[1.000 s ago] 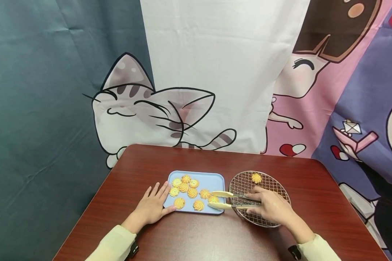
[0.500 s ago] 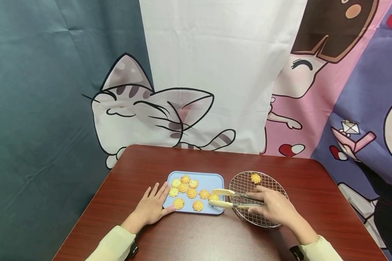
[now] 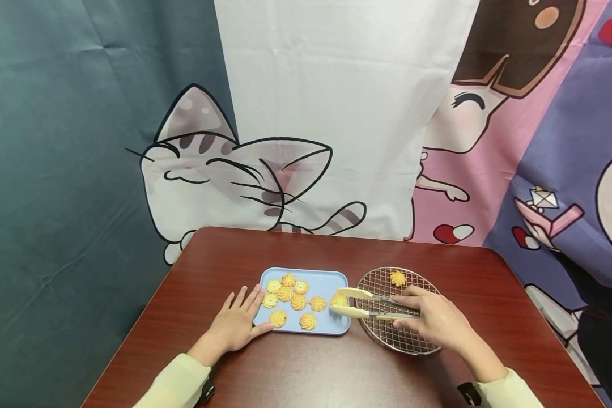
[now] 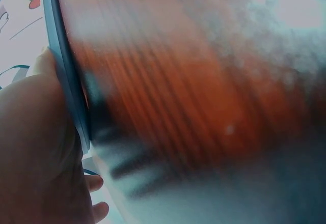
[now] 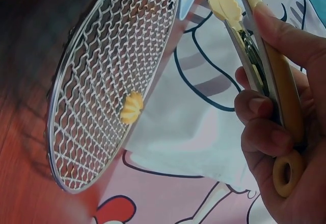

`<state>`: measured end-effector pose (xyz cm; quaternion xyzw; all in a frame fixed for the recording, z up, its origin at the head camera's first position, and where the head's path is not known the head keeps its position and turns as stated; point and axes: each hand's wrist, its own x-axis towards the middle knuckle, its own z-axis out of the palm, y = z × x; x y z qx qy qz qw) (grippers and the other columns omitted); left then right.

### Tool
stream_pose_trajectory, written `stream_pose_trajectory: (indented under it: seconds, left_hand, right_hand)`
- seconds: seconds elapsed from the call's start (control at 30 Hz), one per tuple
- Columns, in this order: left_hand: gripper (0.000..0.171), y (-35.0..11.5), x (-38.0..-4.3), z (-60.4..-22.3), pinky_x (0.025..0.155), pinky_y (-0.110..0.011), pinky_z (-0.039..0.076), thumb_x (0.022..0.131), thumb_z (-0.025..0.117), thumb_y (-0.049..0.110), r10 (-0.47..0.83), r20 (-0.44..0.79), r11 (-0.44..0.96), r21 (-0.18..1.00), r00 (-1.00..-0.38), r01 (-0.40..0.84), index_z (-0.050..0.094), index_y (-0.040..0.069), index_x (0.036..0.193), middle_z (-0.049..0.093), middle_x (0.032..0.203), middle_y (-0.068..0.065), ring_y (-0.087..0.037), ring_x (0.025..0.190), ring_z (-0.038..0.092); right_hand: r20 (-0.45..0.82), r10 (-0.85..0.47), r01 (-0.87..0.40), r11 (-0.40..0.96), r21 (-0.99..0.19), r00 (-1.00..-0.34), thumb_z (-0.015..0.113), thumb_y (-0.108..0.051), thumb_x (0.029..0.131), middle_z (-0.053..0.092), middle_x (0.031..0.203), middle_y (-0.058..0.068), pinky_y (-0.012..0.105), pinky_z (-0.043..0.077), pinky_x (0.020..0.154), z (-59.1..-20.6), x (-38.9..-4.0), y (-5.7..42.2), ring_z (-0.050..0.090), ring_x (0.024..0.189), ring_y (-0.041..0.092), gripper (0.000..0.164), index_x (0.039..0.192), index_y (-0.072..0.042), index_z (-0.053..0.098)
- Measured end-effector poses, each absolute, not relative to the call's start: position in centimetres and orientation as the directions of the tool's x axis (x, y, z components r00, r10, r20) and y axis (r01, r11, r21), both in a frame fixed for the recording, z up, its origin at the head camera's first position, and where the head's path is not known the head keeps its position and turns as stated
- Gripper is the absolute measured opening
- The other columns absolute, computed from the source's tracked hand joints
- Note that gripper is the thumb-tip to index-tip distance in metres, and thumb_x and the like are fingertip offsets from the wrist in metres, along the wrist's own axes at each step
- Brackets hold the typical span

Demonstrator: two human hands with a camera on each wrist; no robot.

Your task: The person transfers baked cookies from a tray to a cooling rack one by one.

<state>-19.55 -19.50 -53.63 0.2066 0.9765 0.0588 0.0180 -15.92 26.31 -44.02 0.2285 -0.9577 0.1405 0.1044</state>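
Observation:
My right hand grips a pair of tongs with cream-coloured tips, fingers curled round the handles in the right wrist view. A piped butter cookie sits between the tong tips, over the right end of the blue tray; whether it is lifted cannot be told. Several other golden cookies lie on the tray. My left hand lies with spread fingers at the tray's left edge, thumb at the near left corner. In the left wrist view part of that hand shows beside the tray rim.
A round wire rack stands right of the tray, partly under my right hand. One star-shaped cookie rests near its far edge. The brown table ends at a printed curtain behind.
The tongs have shifted right and slightly away from me, and the cookie between their tips has moved with them, apart from its neighbour. My left hand stays in place.

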Motion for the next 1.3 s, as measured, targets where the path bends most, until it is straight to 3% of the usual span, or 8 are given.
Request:
stream_pose_trajectory:
  seconds: [1.3]
  left_hand:
    - [0.092,-19.9,-19.8,-54.6,0.120,-0.059,0.020,0.096,0.033,0.077,0.408,0.010,0.909,0.086,-0.913,0.408,0.030,0.012,0.161,0.023,0.168,-0.006,-0.039,0.152,0.024]
  right_hand:
    - [0.264,-0.302,-0.360,0.909,-0.212,-0.916,0.089,-0.035,0.075,0.067,0.105,-0.008,0.031,0.043,0.057,-43.3,-16.9,31.1,0.057,0.072,0.009,0.047,0.118,-0.019,0.078]
